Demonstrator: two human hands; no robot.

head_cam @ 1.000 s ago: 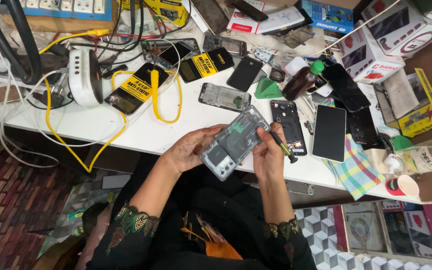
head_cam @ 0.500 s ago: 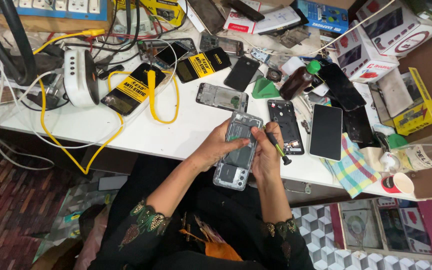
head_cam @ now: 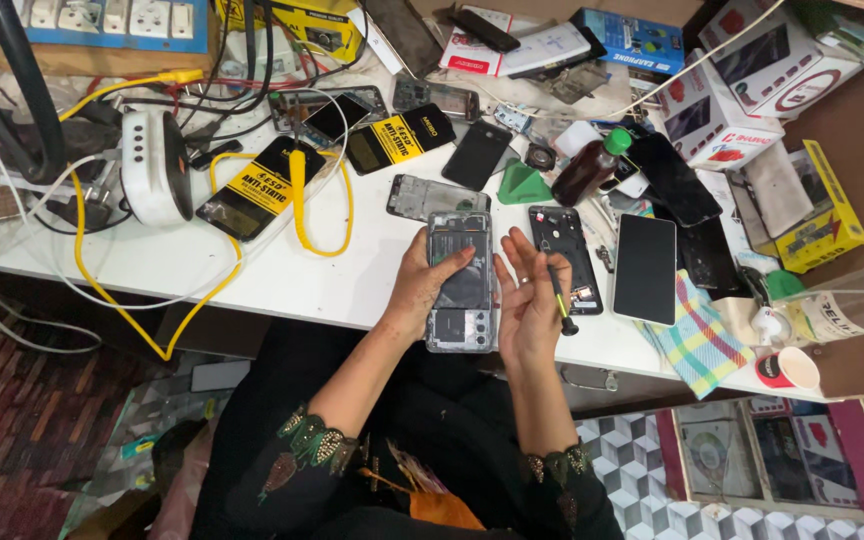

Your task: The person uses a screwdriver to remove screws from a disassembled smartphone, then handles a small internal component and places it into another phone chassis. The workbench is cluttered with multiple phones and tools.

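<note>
My left hand [head_cam: 422,290] grips the opened grey phone body [head_cam: 460,282] while my right hand [head_cam: 530,300] pinches a small green-handled screwdriver [head_cam: 558,298], fingers spread; a loose grip could drop the phone off the near table edge [head_cam: 282,300]

The left hand [head_cam: 420,290] grips an opened phone [head_cam: 460,283] upright over the near table [head_cam: 282,270] edge; the right hand [head_cam: 530,300], just right of it, holds a small screwdriver [head_cam: 558,295].

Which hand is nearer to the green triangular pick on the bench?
Right. The right hand, holding a small screwdriver, sits just below the green pick; the left hand, gripping the opened phone, is farther off, down to its left.
</note>
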